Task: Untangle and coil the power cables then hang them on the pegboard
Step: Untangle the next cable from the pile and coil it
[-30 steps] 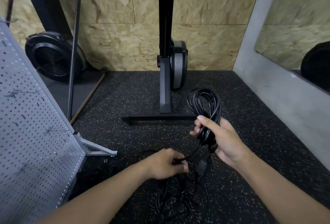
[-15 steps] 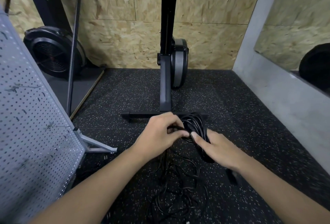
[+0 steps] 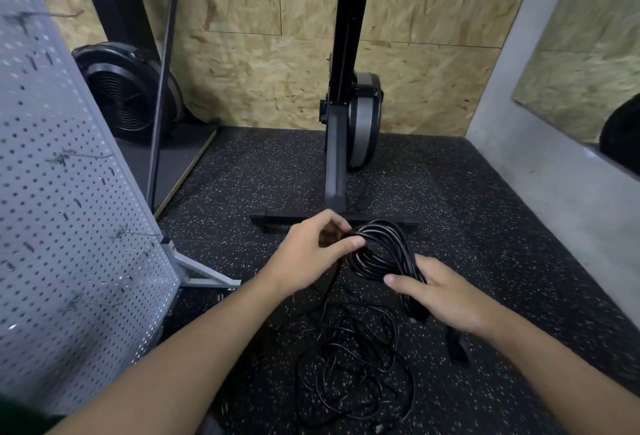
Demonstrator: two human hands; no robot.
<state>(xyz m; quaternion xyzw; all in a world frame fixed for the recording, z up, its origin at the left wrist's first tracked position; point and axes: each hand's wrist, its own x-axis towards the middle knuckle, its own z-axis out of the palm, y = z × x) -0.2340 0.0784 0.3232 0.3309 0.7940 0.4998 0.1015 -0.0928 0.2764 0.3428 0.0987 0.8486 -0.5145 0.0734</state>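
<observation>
At frame centre, a coiled black power cable (image 3: 394, 240) is pinched by the left hand (image 3: 308, 254) and gripped by the right hand (image 3: 446, 299). Its loops are probably held bundled that way.

The left hand (image 3: 311, 258) and right hand (image 3: 446, 299) are bare, with short nails. The forearms (image 3: 194, 358) are uncovered. A dark cloth (image 3: 14, 419) shows at the lower left.

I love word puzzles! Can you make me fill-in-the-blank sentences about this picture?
The left hand and right hand hold a coiled cable coloured ____.
The pegboard stands on the person's ____ side.
The tangled cables lie loose on the speckled ____.
Missing words: black, left, floor.
</observation>
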